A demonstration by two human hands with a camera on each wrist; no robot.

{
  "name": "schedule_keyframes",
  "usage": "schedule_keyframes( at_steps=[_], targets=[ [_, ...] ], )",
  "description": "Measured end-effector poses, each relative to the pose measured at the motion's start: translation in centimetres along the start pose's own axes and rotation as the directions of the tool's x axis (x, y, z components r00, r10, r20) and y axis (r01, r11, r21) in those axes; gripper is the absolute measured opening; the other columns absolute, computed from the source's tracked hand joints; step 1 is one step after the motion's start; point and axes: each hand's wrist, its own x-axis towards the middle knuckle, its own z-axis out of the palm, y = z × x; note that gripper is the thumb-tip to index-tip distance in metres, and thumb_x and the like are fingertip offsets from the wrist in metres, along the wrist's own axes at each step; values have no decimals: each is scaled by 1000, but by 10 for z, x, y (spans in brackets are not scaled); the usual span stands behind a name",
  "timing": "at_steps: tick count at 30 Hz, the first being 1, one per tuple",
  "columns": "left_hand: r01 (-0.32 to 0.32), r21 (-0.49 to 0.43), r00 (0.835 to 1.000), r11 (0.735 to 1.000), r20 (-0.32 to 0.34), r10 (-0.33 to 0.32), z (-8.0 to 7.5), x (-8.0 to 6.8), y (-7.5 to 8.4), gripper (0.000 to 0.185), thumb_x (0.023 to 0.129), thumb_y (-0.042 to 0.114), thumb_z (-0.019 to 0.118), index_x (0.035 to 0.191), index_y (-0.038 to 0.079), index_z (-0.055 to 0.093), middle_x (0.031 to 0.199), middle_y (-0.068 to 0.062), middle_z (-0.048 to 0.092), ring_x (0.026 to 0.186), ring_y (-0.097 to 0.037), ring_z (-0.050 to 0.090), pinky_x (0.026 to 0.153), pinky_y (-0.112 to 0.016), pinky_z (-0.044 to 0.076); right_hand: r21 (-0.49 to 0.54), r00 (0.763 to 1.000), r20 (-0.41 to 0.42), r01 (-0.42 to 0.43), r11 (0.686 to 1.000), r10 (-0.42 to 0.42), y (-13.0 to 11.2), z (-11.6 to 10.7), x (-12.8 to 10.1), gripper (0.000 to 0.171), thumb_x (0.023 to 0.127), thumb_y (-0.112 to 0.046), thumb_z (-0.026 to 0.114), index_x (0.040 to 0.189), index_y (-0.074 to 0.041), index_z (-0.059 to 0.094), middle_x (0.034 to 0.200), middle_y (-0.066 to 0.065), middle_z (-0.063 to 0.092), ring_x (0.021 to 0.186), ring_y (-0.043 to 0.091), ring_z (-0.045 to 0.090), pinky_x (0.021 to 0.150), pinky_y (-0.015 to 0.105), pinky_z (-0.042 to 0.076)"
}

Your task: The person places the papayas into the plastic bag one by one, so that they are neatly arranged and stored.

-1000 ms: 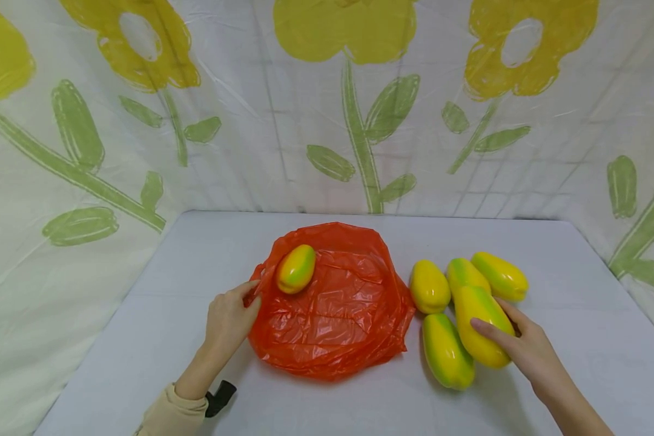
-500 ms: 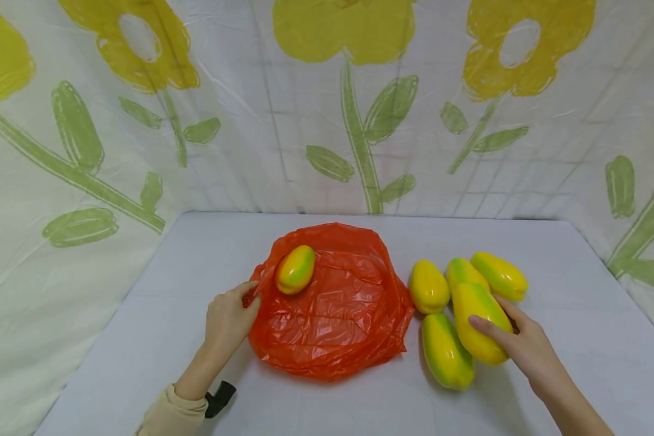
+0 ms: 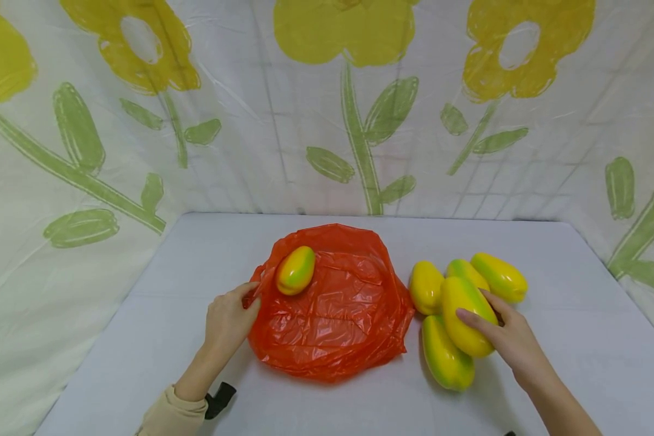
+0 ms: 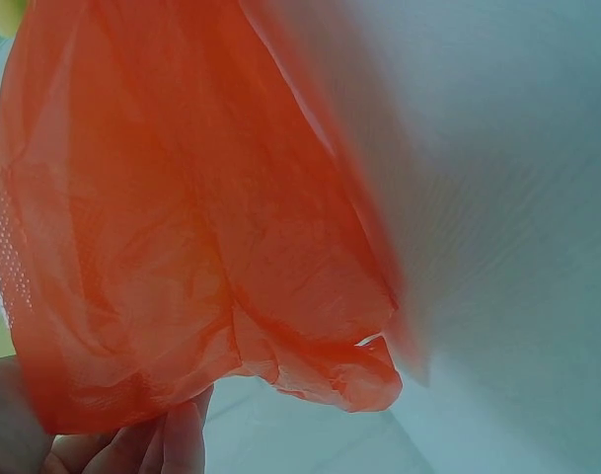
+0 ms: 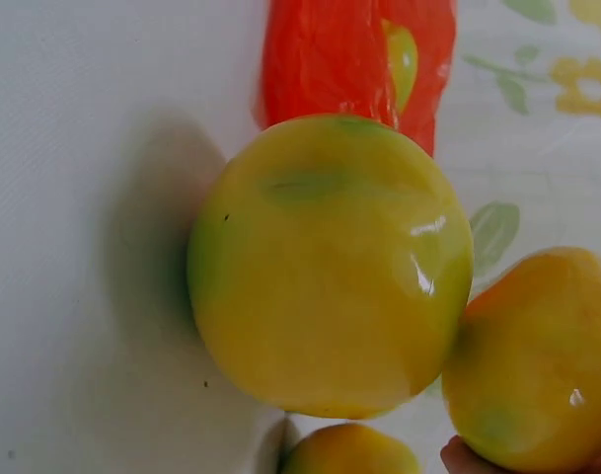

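right hand [image 3: 515, 340] curls round yellow-green fruit [image 3: 465, 324]; left hand [image 3: 229, 318] pinches red bag [image 3: 332, 362]. glossy skin could slip; a loosened pinch could let bag collapse.

A flat table with a pale whitish surface [image 3: 572, 327] runs back to a straight far edge. Behind that edge, and around the far left and far right corners, hangs a white, creased sheet [image 3: 240, 181] bearing large yellow flowers [image 3: 344, 36], green stems [image 3: 358, 136], rounded green leaves [image 3: 392, 110] and faint grid lines.
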Motion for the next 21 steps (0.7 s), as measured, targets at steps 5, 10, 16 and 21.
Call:
schedule_keyframes(
  at_steps=[5,10,16,21],
  targets=[
    [5,-5,1000,1000,3,-5,0,0,0,28,86,2,64,112,-8,67,90,-23,70,53,-18,49,47,-24,42,4,1000,6,-5,1000,5,-3,3,1,92,93,-53,55,155,-2,10,155,29,16,131,42,29,108,61,24],
    [4,-1,1000,1000,0,-4,0,0,0,28,86,2,63,112,-8,68,89,-22,70,54,-18,49,48,-25,41,10,1000,0,21,1000,-21,-7,6,1,91,93,-51,56,155,-2,10,155,29,17,132,42,29,108,61,25],
    [-6,7,1000,1000,-11,6,0,0,1,27,86,1,64,111,-8,68,88,-22,70,56,-20,51,50,-27,43,13,998,-6,55,998,-55,-12,11,0,89,94,-50,56,155,-3,12,154,28,20,130,41,31,107,61,27],
    [-16,9,1000,1000,-19,16,0,0,1,27,85,1,64,110,-8,69,87,-21,70,56,-20,50,49,-27,42,21,997,-7,79,997,-79,-15,13,-1,88,94,-48,57,155,-3,13,154,29,21,131,41,32,107,61,27]
  ],
)
